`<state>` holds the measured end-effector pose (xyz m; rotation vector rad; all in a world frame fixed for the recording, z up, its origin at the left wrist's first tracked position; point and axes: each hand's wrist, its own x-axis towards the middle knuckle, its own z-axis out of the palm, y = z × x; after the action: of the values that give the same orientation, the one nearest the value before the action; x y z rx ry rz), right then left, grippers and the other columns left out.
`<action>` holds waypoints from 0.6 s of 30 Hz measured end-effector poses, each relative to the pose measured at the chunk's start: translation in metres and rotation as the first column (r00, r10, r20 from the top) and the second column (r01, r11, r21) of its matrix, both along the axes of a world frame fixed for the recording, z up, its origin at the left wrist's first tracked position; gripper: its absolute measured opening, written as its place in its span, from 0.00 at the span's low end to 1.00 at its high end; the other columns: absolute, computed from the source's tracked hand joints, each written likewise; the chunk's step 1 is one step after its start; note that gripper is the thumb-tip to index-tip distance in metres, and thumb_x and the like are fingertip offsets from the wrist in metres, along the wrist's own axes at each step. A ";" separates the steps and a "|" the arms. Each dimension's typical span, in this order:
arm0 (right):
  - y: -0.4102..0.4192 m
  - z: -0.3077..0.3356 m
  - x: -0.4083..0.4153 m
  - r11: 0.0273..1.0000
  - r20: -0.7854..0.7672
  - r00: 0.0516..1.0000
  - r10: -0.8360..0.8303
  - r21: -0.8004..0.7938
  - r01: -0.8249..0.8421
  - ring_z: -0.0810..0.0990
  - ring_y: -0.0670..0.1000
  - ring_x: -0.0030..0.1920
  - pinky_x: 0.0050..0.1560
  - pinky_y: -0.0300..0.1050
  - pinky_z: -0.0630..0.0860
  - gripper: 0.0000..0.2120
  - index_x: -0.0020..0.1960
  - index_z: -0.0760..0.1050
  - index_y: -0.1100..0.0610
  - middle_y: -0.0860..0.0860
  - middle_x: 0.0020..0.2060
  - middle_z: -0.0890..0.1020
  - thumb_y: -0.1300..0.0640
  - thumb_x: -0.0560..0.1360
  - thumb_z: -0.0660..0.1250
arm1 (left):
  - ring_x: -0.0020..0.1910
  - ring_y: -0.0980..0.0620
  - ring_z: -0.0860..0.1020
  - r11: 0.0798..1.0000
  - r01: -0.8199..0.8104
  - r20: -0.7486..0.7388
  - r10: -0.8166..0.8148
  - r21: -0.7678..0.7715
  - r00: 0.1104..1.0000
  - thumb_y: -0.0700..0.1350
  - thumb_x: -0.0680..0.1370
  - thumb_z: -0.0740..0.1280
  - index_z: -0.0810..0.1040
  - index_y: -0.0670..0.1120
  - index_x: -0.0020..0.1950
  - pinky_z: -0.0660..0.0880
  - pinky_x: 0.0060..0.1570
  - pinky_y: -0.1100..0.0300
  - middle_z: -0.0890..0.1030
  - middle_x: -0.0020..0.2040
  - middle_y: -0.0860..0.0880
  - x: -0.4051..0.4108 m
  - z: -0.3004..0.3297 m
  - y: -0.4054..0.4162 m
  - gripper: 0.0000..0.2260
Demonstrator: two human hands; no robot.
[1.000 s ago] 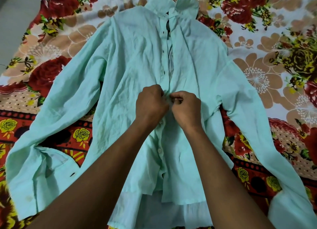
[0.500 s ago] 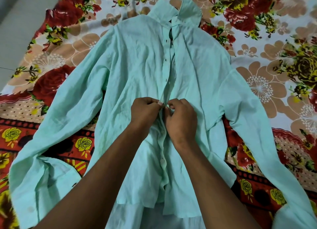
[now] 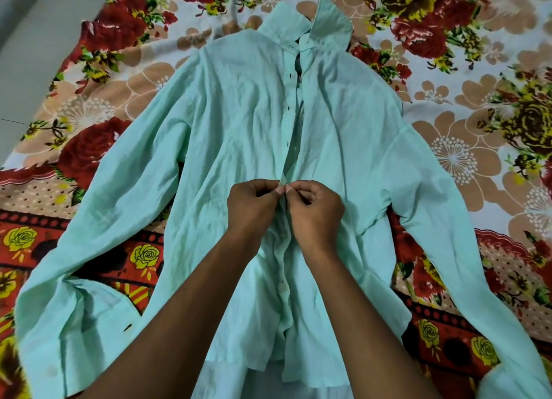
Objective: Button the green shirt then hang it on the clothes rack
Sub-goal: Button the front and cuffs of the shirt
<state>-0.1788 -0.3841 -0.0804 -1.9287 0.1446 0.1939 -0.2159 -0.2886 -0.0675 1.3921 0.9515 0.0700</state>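
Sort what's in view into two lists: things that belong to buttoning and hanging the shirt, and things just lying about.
Part of the job:
green shirt, spread flat, front up
its placket, pinched at mid-front by both hands
left hand
right hand

Just there:
floral bedsheet under the shirt
grey floor at upper left

No clothes rack is in view.

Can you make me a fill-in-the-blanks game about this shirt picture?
1. The shirt is light ____ in colour.
2. It lies spread out on a bedsheet printed with ____.
3. The left hand and right hand pinch the shirt's front at the ____ of the shirt.
4. The buttons nearer the person than the hands are already ____.

Missing words: green; flowers; middle; fastened
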 end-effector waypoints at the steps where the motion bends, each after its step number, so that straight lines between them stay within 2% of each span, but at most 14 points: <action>1: 0.000 0.000 0.002 1.000 -0.024 1.000 -0.006 0.017 0.006 0.85 0.41 0.38 0.43 0.34 0.81 0.03 0.43 0.85 0.55 0.45 0.36 0.86 0.62 0.75 0.74 | 0.42 0.51 0.85 1.000 0.021 0.005 -0.021 -0.009 1.000 0.39 0.78 0.72 0.87 0.46 0.46 0.82 0.49 0.58 0.87 0.41 0.47 -0.001 0.002 0.000 0.05; 6: -0.006 0.003 0.010 0.995 -0.137 0.990 0.023 0.096 -0.010 0.87 0.44 0.41 0.49 0.41 0.83 0.09 0.40 0.84 0.48 0.47 0.37 0.88 0.62 0.73 0.75 | 0.35 0.59 0.81 0.995 0.073 0.015 -0.072 -0.065 0.997 0.34 0.76 0.68 0.89 0.45 0.47 0.76 0.41 0.64 0.87 0.38 0.49 -0.003 0.008 0.004 0.10; 10: -0.013 0.003 0.013 0.991 -0.220 0.973 0.074 0.122 -0.047 0.87 0.44 0.46 0.55 0.42 0.82 0.05 0.47 0.86 0.52 0.47 0.43 0.88 0.61 0.74 0.74 | 0.34 0.58 0.82 0.993 0.116 0.017 -0.116 -0.029 0.993 0.35 0.75 0.72 0.88 0.43 0.44 0.76 0.40 0.65 0.87 0.38 0.47 -0.002 0.009 0.009 0.06; 12: -0.017 0.005 0.014 0.989 -0.230 0.967 0.114 0.122 -0.087 0.86 0.43 0.48 0.57 0.41 0.82 0.06 0.51 0.87 0.55 0.46 0.45 0.88 0.59 0.76 0.73 | 0.37 0.56 0.83 0.993 0.114 -0.001 -0.115 -0.010 0.993 0.37 0.74 0.74 0.88 0.43 0.43 0.77 0.41 0.63 0.87 0.39 0.46 -0.001 0.009 0.009 0.03; 14: -0.020 0.009 0.014 0.979 -0.225 0.960 0.165 0.153 -0.132 0.86 0.42 0.47 0.55 0.39 0.81 0.05 0.50 0.88 0.55 0.45 0.43 0.89 0.56 0.77 0.73 | 0.38 0.53 0.84 0.993 0.116 -0.015 -0.116 0.004 0.993 0.40 0.72 0.76 0.88 0.43 0.42 0.78 0.41 0.61 0.87 0.39 0.46 0.000 0.009 0.007 0.01; 18: -0.023 0.008 0.015 0.976 -0.194 0.963 0.187 0.151 -0.159 0.87 0.42 0.46 0.54 0.37 0.81 0.04 0.49 0.87 0.54 0.47 0.43 0.89 0.59 0.77 0.74 | 0.36 0.56 0.84 0.994 0.105 -0.026 -0.104 0.028 0.994 0.39 0.73 0.75 0.87 0.42 0.40 0.77 0.38 0.64 0.87 0.37 0.46 0.001 0.010 0.004 0.03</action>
<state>-0.1635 -0.4067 -0.0725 -1.7840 0.0976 0.5103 -0.2147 -0.2848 -0.0570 1.4705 0.8995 -0.0116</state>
